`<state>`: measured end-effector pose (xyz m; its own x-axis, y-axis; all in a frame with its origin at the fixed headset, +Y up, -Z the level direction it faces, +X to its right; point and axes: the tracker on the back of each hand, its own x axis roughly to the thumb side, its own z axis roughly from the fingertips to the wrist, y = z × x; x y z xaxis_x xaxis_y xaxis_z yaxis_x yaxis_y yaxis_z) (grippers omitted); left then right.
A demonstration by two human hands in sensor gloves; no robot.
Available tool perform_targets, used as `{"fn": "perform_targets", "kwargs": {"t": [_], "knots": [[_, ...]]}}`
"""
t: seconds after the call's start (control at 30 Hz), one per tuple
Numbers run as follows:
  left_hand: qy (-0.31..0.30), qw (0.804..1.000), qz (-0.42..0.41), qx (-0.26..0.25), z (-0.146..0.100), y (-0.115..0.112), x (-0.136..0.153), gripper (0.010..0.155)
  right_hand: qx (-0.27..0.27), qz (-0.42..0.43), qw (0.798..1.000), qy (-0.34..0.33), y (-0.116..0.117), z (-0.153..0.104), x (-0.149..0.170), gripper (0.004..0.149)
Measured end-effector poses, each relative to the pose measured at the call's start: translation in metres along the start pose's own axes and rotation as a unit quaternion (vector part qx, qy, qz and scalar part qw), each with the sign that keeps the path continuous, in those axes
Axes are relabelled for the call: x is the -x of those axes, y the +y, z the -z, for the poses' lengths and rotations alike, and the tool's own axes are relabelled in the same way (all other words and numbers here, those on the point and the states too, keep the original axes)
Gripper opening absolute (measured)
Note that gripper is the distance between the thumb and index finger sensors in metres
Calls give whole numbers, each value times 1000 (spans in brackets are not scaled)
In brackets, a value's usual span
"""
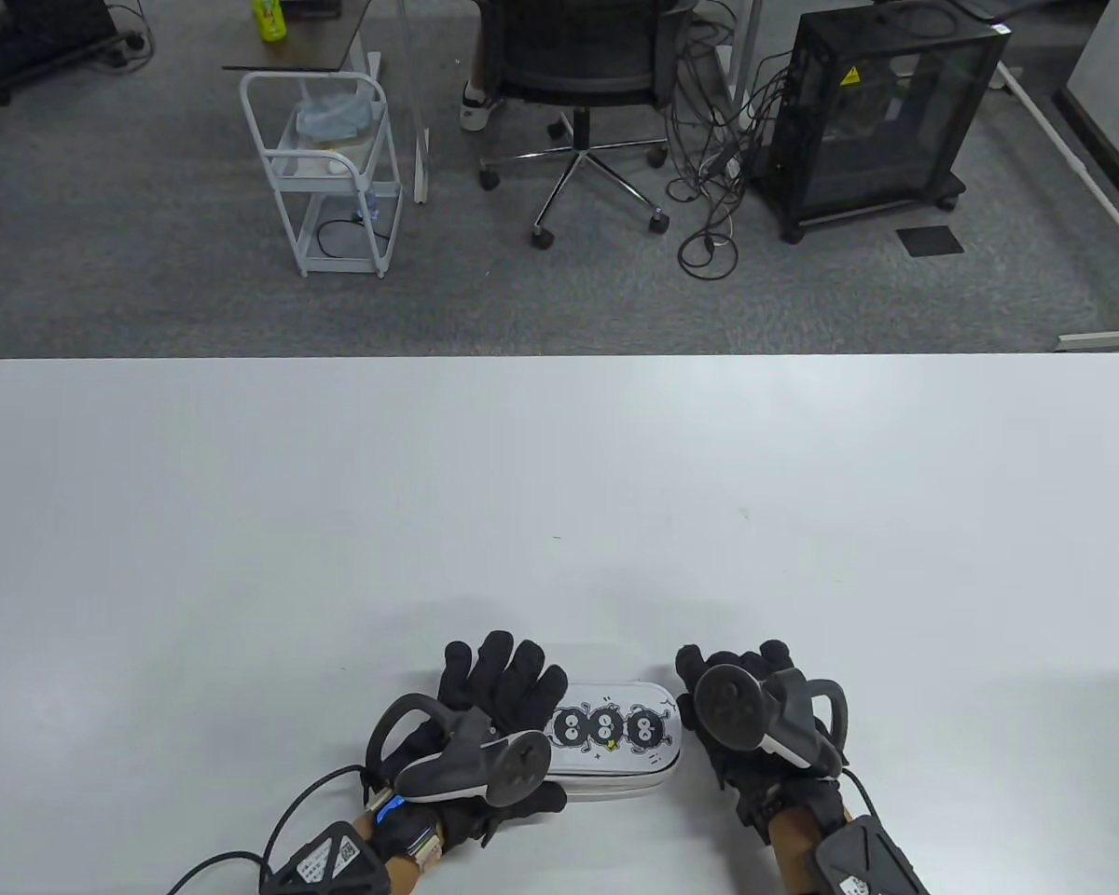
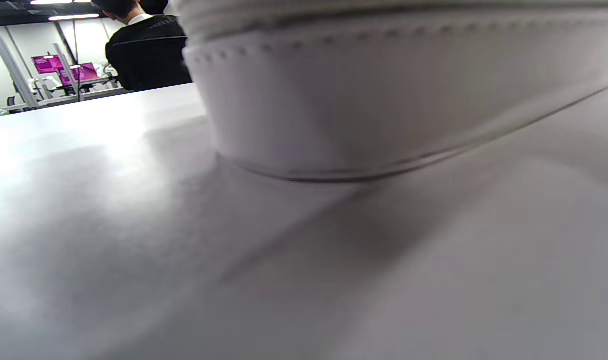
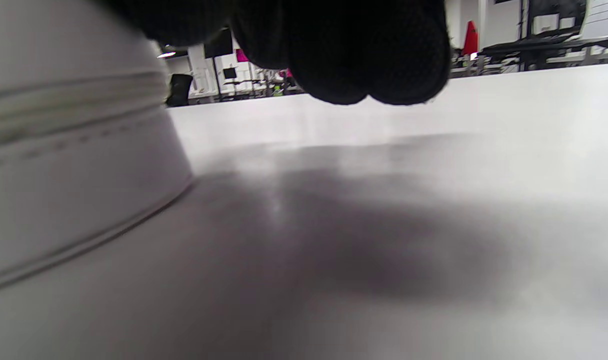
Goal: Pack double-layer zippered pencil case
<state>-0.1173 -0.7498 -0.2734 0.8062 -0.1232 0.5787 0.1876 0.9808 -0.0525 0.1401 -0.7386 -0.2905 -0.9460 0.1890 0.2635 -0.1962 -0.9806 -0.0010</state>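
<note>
White pencil case (image 1: 615, 736) lies at the table's (image 1: 559, 485) six o'clock edge, long axis nine-to-three. My left hand (image 1: 485, 718) rests spread on its nine o'clock end; my right hand (image 1: 755, 722) sits beside three o'clock, grip unclear.

One pencil case (image 1: 615, 741) — two gloved hands — one table (image 1: 559, 485).

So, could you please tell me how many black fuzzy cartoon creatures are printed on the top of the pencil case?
3 show on the pencil case, in a row: left, middle, right. The left hand covers the case's left end, so more may be hidden.
</note>
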Motion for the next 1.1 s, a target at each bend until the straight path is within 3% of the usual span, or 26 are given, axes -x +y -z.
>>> {"fn": "perform_targets", "kwargs": {"t": [0.07,0.17,0.33,0.7,0.97,1.1], "knots": [[-13,1000,2,-18,-1,1,2,102,-2,-4,1000,-19,1,1,-3,59],[-58,993,42,-90,-5,2,7,97,-5,8,999,-40,2,0,-8,60],[-125,985,52,-111,-11,1,16,97,-31,37,994,-93,11,1,-21,58],[-226,965,69,-117,-25,-4,25,100,-190,129,953,-199,17,-7,-59,69],[-208,970,59,-115,-24,-3,29,101,-119,99,968,-198,17,-8,-63,51],[-160,979,51,-112,-21,-2,29,100,-46,-35,980,-190,7,-6,-59,45]]}}
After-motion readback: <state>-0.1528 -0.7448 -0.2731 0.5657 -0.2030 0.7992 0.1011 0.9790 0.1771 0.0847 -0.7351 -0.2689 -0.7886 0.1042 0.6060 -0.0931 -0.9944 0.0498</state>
